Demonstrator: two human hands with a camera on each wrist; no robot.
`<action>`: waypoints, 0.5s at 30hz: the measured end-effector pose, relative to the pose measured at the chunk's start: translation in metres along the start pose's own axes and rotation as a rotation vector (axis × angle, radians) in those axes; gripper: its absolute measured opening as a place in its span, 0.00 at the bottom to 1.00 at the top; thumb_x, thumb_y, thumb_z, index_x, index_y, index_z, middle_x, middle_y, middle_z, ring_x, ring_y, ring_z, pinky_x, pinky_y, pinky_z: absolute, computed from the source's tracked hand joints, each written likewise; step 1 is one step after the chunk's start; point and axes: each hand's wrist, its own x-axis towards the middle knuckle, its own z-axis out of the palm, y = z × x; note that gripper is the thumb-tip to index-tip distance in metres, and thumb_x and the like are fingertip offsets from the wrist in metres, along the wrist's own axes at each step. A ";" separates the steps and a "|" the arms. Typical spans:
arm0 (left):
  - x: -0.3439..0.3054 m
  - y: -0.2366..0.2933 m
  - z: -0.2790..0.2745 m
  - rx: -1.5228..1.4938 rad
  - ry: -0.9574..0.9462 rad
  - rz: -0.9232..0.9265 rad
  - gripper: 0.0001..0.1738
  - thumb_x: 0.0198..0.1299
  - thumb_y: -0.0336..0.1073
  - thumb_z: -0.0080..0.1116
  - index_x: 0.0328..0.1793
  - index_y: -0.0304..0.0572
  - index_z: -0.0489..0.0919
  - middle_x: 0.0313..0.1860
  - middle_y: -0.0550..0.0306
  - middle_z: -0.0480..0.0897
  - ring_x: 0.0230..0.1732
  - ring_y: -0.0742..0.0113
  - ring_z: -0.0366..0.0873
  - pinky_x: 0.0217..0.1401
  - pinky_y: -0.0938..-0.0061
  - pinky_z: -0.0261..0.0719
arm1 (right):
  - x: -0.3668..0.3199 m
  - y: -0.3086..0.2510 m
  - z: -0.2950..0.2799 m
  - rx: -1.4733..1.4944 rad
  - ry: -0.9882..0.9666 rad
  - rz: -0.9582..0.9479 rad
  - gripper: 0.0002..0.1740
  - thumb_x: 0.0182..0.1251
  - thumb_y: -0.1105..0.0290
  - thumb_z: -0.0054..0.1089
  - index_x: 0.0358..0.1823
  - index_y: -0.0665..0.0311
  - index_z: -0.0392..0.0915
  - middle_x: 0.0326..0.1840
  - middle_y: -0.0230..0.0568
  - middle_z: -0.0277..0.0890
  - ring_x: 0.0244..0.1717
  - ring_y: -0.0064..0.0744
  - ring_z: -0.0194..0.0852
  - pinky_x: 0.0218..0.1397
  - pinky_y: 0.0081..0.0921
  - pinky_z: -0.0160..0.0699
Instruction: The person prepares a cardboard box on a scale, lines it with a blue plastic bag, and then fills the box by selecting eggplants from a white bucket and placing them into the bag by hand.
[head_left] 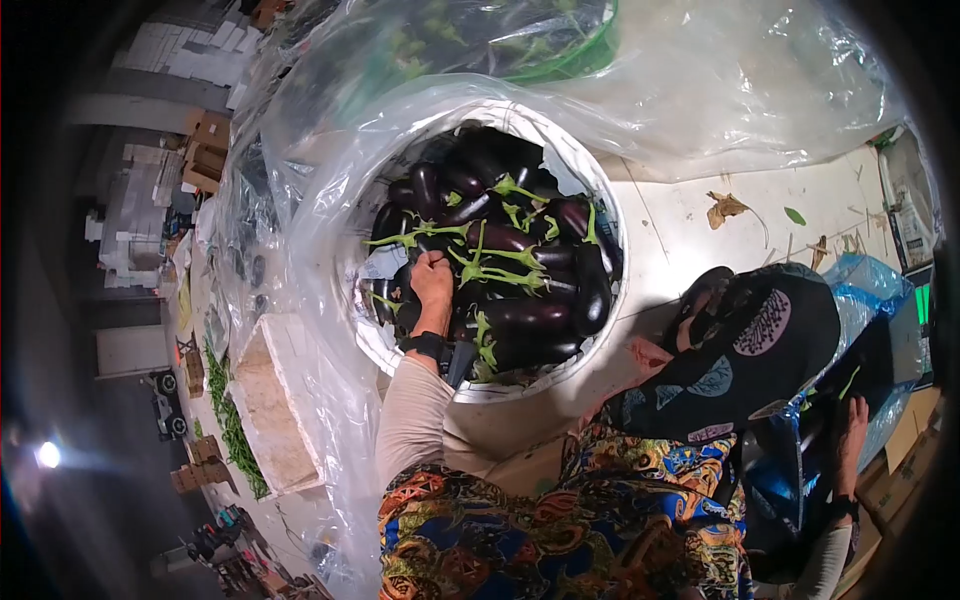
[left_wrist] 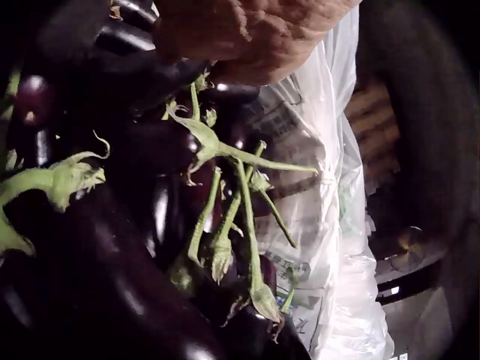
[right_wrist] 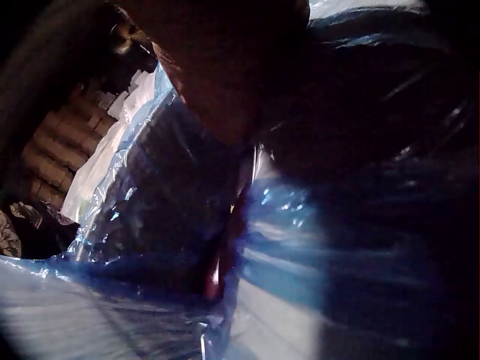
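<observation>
**Left-Hand Position Relative to Purple Eggplant**

Reference item: the glossy purple eggplant with a long green stem (head_left: 502,237), lying among dark eggplants inside the round white basket (head_left: 572,145). In the head view, its body lies to the right of and slightly beyond the fingers of the left hand (head_left: 432,287).

Long axis: crosswise in the head view. The stem end faces left, and its green stem (head_left: 440,231) passes just beyond the fingertips. The body extends away from the hand. The relation to observe, as a judgement, is this one: the stem end is near the fingers; the far end is not.

Nearer hand: the left. The bare right hand (head_left: 852,440) is well apart, outside the basket, at the blue translucent plastic bag (head_left: 888,285). A short green stem (head_left: 849,380) shows close to its fingertips.

Finger state, left: curled downward among the dark eggplants. Whether they grip one cannot be told; the fingertips merge with dark skins. The left wrist view shows only part of the hand, above a crumpled white plastic liner (left_wrist: 337,195).

Finger state, right: extended and close together in the head view, with no grip visible. The right wrist view is too dark to confirm contact with the bag's contents.
</observation>
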 end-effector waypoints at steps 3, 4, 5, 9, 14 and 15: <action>0.006 -0.028 0.000 0.272 0.278 -0.004 0.20 0.47 0.31 0.61 0.48 0.29 0.79 0.40 0.34 0.83 0.42 0.42 0.82 0.50 0.61 0.78 | -0.009 0.013 0.008 -0.039 0.017 0.001 0.21 0.67 0.73 0.52 0.61 0.72 0.69 0.67 0.64 0.64 0.68 0.63 0.61 0.71 0.42 0.62; 0.003 -0.023 -0.013 0.189 0.229 -0.118 0.21 0.47 0.31 0.61 0.49 0.28 0.78 0.42 0.31 0.82 0.44 0.43 0.81 0.53 0.61 0.77 | -0.011 0.017 0.011 -0.085 0.022 0.013 0.21 0.68 0.73 0.51 0.61 0.73 0.69 0.68 0.64 0.64 0.69 0.62 0.61 0.72 0.42 0.61; 0.009 -0.042 -0.015 0.012 0.220 -0.201 0.21 0.46 0.31 0.61 0.48 0.29 0.78 0.42 0.32 0.82 0.44 0.42 0.81 0.53 0.61 0.76 | -0.012 0.022 0.014 -0.090 -0.007 0.046 0.22 0.68 0.72 0.50 0.61 0.72 0.70 0.68 0.64 0.64 0.69 0.61 0.61 0.73 0.41 0.60; 0.014 -0.071 -0.039 0.234 0.130 -0.250 0.21 0.48 0.36 0.61 0.47 0.31 0.79 0.44 0.36 0.83 0.45 0.41 0.81 0.53 0.60 0.76 | -0.005 0.006 0.002 -0.127 -0.125 0.135 0.21 0.69 0.69 0.48 0.61 0.71 0.72 0.68 0.63 0.65 0.69 0.59 0.62 0.74 0.41 0.59; 0.033 -0.076 -0.054 0.251 0.052 -0.245 0.27 0.51 0.37 0.57 0.57 0.31 0.76 0.53 0.32 0.80 0.57 0.40 0.77 0.62 0.59 0.71 | -0.006 0.013 0.008 -0.159 -0.140 0.133 0.21 0.70 0.68 0.49 0.60 0.70 0.73 0.67 0.62 0.67 0.67 0.59 0.65 0.72 0.41 0.62; 0.032 -0.057 -0.055 0.211 0.064 -0.249 0.29 0.51 0.35 0.54 0.62 0.31 0.74 0.58 0.31 0.78 0.62 0.40 0.74 0.66 0.60 0.69 | -0.004 0.008 0.006 -0.168 -0.147 0.145 0.21 0.70 0.68 0.50 0.60 0.69 0.73 0.67 0.61 0.67 0.67 0.58 0.65 0.71 0.41 0.63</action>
